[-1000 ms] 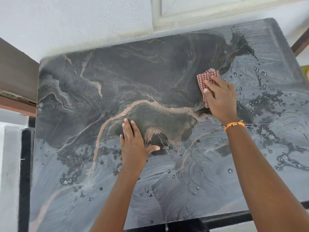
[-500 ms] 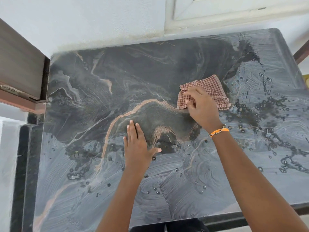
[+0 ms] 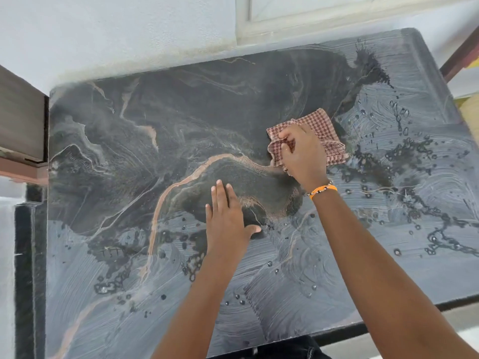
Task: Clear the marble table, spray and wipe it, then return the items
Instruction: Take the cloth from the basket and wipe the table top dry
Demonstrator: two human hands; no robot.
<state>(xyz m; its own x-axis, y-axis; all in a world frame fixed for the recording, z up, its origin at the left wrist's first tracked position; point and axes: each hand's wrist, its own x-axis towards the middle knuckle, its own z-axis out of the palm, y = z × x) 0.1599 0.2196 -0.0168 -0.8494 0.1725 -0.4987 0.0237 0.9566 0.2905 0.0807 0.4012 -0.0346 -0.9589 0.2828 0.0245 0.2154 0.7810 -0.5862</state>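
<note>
Right hand (image 3: 304, 151) grips checked cloth (image 3: 315, 130) mid-slab; left hand (image 3: 228, 224) flat, fingers straight, on marble table (image 3: 129, 156); far edge against wall (image 3: 103, 35)

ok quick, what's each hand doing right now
Left hand: open, fingers straight, flat on the marble table.
Right hand: fingers curled round the checked cloth, gripping it on the table.

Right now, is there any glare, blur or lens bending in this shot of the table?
Head view: soft daylight puts a pale sheen over the near and right parts of the wet table; no hard shadows; the hands and the checked cloth look sharp; the wide lens bows the table's edges and the window frame.
</note>
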